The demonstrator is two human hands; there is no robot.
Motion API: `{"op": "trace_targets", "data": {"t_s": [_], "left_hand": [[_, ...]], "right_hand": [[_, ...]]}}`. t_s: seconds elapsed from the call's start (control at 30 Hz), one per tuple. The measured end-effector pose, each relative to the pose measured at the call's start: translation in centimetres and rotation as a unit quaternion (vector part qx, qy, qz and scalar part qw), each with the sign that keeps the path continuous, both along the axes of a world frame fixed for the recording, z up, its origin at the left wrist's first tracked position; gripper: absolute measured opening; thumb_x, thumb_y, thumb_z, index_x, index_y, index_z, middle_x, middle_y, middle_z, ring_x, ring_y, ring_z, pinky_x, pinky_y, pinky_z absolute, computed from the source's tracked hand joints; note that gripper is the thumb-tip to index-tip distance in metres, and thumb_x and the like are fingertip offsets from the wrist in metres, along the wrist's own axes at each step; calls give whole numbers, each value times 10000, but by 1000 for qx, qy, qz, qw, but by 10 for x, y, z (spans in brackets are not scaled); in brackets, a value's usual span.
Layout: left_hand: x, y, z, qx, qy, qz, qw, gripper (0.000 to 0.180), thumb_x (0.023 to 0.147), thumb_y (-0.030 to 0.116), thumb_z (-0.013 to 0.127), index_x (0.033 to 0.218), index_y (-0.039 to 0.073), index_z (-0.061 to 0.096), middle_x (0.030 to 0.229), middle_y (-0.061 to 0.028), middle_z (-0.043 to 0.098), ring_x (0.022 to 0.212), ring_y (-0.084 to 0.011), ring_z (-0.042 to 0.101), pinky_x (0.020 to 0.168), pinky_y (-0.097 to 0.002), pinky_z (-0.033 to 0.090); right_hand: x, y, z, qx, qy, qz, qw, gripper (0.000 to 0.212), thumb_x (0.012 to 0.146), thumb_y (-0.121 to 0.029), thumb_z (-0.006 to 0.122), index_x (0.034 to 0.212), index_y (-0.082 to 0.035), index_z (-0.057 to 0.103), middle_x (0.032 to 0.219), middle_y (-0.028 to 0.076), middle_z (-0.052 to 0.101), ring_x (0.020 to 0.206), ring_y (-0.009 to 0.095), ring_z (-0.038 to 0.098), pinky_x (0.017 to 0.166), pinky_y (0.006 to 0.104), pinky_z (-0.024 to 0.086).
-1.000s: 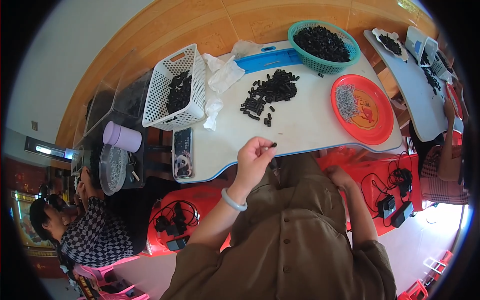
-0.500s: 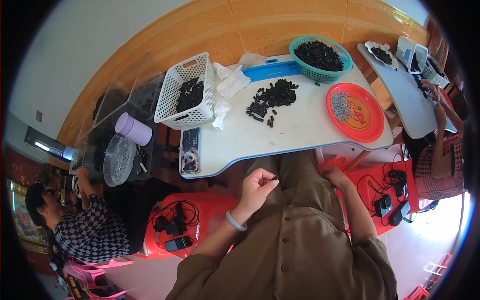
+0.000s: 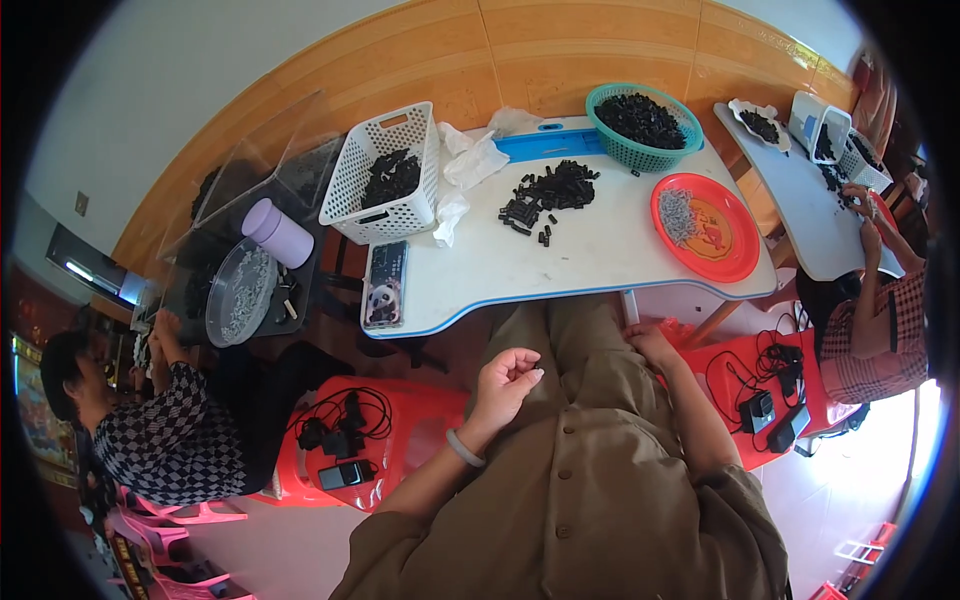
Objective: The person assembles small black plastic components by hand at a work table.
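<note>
Above my lap, my left hand (image 3: 508, 386) is closed in a pinch, thumb pressed to the curled fingers; whatever it holds is hidden. My right hand (image 3: 652, 345) lies against the outer side of my right thigh, fingers loosely stretched out and nothing visible in them. Beyond my knees, a loose pile of short black tube-like pieces (image 3: 560, 190) lies on the white table (image 3: 480, 258). To the right of that pile, a red plate (image 3: 740, 236) holds small grey-silver pieces (image 3: 677, 216).
At the back stands a green basket (image 3: 640, 152) of black pieces; left is a white basket (image 3: 405, 212) with more. A phone (image 3: 384, 285) lies at the table's left edge. Red stools (image 3: 430, 400) with cables flank me. Other people work at both sides.
My view has shifted slightly. The small dark piece seen at my left fingertips before no longer shows; the hand stays pinched. My right hand still rests at the thigh, more of its fingers showing.
</note>
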State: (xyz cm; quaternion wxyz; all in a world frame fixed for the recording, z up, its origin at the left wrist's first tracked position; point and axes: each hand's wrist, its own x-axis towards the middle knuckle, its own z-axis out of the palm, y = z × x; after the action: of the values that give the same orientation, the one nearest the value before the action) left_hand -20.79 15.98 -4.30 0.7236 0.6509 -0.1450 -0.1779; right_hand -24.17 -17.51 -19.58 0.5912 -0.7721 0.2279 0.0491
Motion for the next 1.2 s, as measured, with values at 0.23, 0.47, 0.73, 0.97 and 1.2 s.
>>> {"op": "trace_targets", "data": {"t_s": [0.23, 0.47, 0.73, 0.97, 1.2], "left_hand": [[-8, 6, -5, 17, 10, 5, 1000, 188, 849, 4, 639, 1035, 15, 664, 777, 33, 592, 607, -17, 483, 525, -167, 394], [-14, 7, -7, 21, 30, -14, 999, 187, 852, 22, 641, 1038, 7, 655, 767, 30, 592, 595, -18, 477, 527, -169, 395], [-21, 14, -7, 25, 38, 7, 999, 171, 853, 32, 637, 1019, -7, 648, 744, 22, 597, 576, -27, 482, 529, -173, 396], [-28, 20, 5, 8, 32, 13, 999, 174, 852, 38, 639, 1019, -12, 641, 761, -6, 617, 575, -38, 498, 531, -180, 407], [-33, 19, 26, -3, 10, 31, 999, 173, 855, 38, 630, 1021, -10, 638, 752, -9, 608, 554, -38, 491, 512, -181, 405]], "right_hand": [[-23, -16, 50, 118, 148, 89, 978, 193, 749, -29, 536, 876, -22, 681, 758, 43, 633, 690, 145, 583, 636, 278, 467], [-2, 12, -1, 64, -28, 13, 997, 171, 890, -158, 582, 941, -14, 660, 821, 67, 647, 770, 168, 589, 702, 311, 480], [-8, 0, 14, 86, 39, 53, 994, 165, 830, -18, 559, 958, -1, 661, 845, 63, 661, 764, 165, 601, 691, 308, 492], [-26, -25, 37, 112, 68, 112, 985, 185, 801, -3, 511, 879, -46, 673, 804, 56, 656, 723, 130, 602, 586, 256, 462], [-5, 14, 85, -293, -35, 187, 937, 191, 802, -132, 602, 949, -18, 645, 843, 121, 670, 803, 230, 642, 721, 337, 504]]}}
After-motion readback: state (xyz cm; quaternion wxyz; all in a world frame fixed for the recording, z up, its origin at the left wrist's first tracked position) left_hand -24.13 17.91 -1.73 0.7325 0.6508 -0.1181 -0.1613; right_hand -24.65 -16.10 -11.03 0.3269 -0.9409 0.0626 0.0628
